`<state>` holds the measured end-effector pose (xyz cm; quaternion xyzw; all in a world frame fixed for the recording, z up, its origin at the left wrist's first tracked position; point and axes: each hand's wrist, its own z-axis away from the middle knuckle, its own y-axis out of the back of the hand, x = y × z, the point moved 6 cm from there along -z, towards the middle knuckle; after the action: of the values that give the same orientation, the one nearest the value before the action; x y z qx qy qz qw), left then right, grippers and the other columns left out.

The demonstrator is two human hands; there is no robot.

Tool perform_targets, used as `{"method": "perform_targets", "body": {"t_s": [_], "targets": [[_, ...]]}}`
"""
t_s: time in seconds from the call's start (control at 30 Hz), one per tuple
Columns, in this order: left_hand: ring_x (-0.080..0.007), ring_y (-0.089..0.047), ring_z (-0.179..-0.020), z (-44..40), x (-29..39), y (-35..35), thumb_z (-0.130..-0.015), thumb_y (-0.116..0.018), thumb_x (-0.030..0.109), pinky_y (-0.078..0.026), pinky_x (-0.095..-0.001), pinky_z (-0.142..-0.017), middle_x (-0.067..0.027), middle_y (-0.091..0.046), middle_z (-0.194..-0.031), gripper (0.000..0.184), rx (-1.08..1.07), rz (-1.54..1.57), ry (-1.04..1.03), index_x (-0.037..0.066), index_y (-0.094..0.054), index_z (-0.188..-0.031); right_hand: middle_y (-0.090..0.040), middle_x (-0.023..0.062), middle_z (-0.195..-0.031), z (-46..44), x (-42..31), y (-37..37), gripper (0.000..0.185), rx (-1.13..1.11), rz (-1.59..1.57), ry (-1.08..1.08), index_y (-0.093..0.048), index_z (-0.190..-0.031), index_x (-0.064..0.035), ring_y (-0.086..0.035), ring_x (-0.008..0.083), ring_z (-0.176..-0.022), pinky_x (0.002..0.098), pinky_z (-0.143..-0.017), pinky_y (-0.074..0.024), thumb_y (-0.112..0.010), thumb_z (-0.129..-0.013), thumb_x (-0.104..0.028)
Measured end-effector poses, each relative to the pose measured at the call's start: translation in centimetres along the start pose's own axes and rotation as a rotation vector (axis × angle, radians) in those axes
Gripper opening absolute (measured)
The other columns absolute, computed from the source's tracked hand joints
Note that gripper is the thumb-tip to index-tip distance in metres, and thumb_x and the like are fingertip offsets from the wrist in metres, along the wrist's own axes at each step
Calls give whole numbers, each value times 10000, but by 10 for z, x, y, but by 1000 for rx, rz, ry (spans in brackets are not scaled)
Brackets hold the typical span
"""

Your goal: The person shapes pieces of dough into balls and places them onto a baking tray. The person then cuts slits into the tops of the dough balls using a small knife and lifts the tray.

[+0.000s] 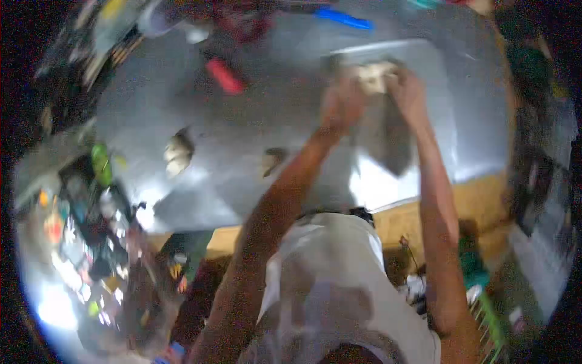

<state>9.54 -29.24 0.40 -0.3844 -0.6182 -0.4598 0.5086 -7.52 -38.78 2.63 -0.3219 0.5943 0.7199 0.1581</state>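
My left hand (344,102) and my right hand (408,92) reach to the far right part of the grey table. Between them is a pale cream, lumpy piece (376,76), with the fingers of both hands closed on its two sides. Blur hides its exact kind and the fingertips. Beneath it lies a shiny, pale flat sheet or board (431,67). A similar cream lump (178,154) rests on the left part of the table, and a small brownish piece (274,161) lies beside my left forearm.
The grey table (279,115) has a tan edge (479,194) at the right. A red object (224,76) and a long blue object (344,19) lie on its far side. Towards the left are a green item (102,164) and many blurred small things. A green rack (494,327) stands low at right.
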Motion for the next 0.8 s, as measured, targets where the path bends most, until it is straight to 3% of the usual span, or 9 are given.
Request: {"method": "perform_targets", "body": {"t_s": [0.07, 0.13, 0.27, 0.3, 0.43, 0.5, 0.57, 0.63, 0.8], "targets": [[-402, -597, -1035, 44, -49, 19, -904, -586, 145, -476, -461, -913, -222, -604, -1152, 326, 250, -465, -576, 38, -577, -1212, -651, 241, -1062, 20, -29, 8, 381, 43, 67, -4, -617, -1179, -7, -625, 401, -958, 445, -852, -493, -595, -926, -292], [-330, -580, -1038, 56, 21, 90, -873, -607, 90, -494, -408, -892, -151, -591, -1133, 203, 23, -347, 39, 49, -623, -1071, -632, 215, -1141, 54, -18, -6, 396, 126, 34, -11, -600, -1220, -2, -601, 321, -1052, 370, -910, -468, -571, -955, -295], [-381, -570, -1030, 154, -44, 192, -840, -653, 49, -496, -448, -832, -156, -552, -1191, 321, 289, -154, 346, 62, -610, -1158, -643, 158, -1114, 124, -52, -35, 347, -8, -74, -98, -612, -1197, -5, -608, 304, -1015, 389, -900, -476, -550, -968, -259], [-365, -563, -1037, 162, -23, 223, -830, -686, 63, -491, -433, -830, -176, -539, -1197, 421, 221, -591, 168, 78, -580, -1237, -651, 136, -1091, 138, -66, -51, 334, -79, 12, -53, -619, -1182, 0, -612, 277, -1000, 387, -891, -480, -542, -973, -250], [-383, -540, -1038, 190, -28, 259, -761, -763, 84, -468, -459, -867, -182, -562, -1117, 520, 66, -511, 163, 53, -567, -1241, -693, 167, -922, 183, -137, -133, 237, -442, -310, -48, -663, -1110, -47, -661, 319, -831, 408, -784, -516, -612, -924, -184], [-398, -538, -1023, 168, 4, 254, -771, -754, 106, -465, -470, -860, -180, -565, -1105, 490, 71, -357, 121, 52, -575, -1223, -679, 170, -1095, 186, -176, -156, 316, -595, -140, 22, -637, -1191, -16, -649, 215, -940, 322, -835, -510, -596, -944, -209], [-412, -537, -1007, 163, 11, 253, -780, -745, 128, -462, -480, -854, -178, -569, -1092, 461, 75, -209, 79, 51, -584, -1205, -682, 169, -1076, 185, -198, -166, 311, -528, -157, 60, -644, -1183, -24, -651, 220, -918, 325, -826, -514, -598, -944, -217], [-408, -542, -1013, 170, -21, 231, -821, -696, 158, -479, -467, -842, -167, -564, -1081, 363, -192, -750, -117, 77, -612, -1165, -688, 154, -991, 174, -205, -171, 298, -395, -166, 189, -656, -1171, -46, -655, 236, -847, 334, -781, -524, -616, -934, -223], [-322, -594, -1072, 214, -30, 237, -860, -644, 190, -527, -389, -827, -116, -625, -1206, 319, -409, -469, 145, 117, -625, -1170, -686, 167, -993, 91, -205, -167, 192, -251, -91, 199, -686, -1073, -49, -676, 256, -812, 346, -716, -526, -635, -899, -114]]}}
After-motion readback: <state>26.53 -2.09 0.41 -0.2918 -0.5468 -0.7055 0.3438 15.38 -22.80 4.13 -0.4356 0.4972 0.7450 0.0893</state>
